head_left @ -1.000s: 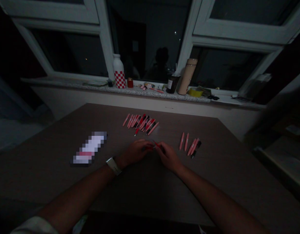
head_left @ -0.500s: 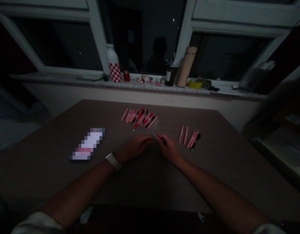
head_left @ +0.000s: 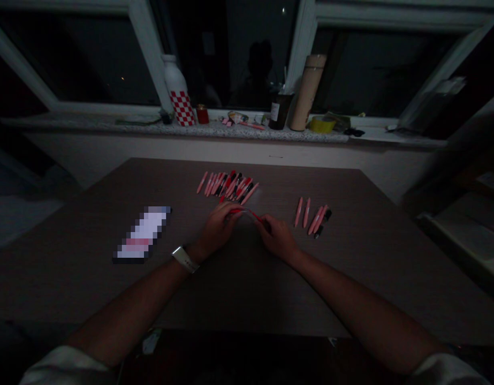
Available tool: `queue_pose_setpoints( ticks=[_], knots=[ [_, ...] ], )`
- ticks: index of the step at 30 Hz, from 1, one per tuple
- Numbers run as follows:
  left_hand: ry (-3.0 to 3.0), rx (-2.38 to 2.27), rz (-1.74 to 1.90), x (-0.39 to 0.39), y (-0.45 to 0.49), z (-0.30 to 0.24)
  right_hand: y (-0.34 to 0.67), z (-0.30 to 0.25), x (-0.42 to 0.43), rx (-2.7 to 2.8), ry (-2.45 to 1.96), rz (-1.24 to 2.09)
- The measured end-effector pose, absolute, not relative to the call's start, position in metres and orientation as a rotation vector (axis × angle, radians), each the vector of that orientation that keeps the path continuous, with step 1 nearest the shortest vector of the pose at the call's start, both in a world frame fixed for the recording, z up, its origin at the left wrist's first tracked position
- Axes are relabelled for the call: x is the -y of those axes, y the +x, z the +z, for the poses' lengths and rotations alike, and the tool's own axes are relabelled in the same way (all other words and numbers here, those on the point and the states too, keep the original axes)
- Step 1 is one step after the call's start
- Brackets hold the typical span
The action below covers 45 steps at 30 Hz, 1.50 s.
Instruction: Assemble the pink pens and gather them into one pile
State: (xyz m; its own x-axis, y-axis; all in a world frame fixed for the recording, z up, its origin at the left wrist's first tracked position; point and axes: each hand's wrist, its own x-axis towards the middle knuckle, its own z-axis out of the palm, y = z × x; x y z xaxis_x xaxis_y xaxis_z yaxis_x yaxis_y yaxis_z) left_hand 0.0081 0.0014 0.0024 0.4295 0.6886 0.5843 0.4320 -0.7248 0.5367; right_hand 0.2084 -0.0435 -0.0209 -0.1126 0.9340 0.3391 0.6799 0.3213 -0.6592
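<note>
Dim, murky light falls across the tabletop (head_left: 331,283), with window frames (head_left: 306,48) bowing toward the shadowy edges.

Tbl (head_left: 82,267) w/ pens (head_left: 228,186), sill (head_left: 90,124) behind w/ bottles (head_left: 178,91).

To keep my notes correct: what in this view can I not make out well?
The red pen: in the head view, the left hand and right hand hide its ends.
The long packet on the table: blurred in the head view, its print unreadable.
The pink pens in the middle group: too small and dark to count.
</note>
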Motion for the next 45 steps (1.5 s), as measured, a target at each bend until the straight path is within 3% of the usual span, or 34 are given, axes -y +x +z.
queue_pose_setpoints(
  ticks=[15,34,45],
  knots=[
    [2.324,-1.000,1.198,-0.002,0.008,0.003,0.206,-0.023,0.044,1.942,-1.449,0.369],
    [2.464,-0.867,0.902,0.000,0.008,-0.002,0.203,-0.007,0.055,2.236,-1.521,0.136],
    [2.497,-0.841,0.886,0.003,0.007,0.002,0.203,-0.015,0.053,2.235,-1.473,0.207]
  ],
)
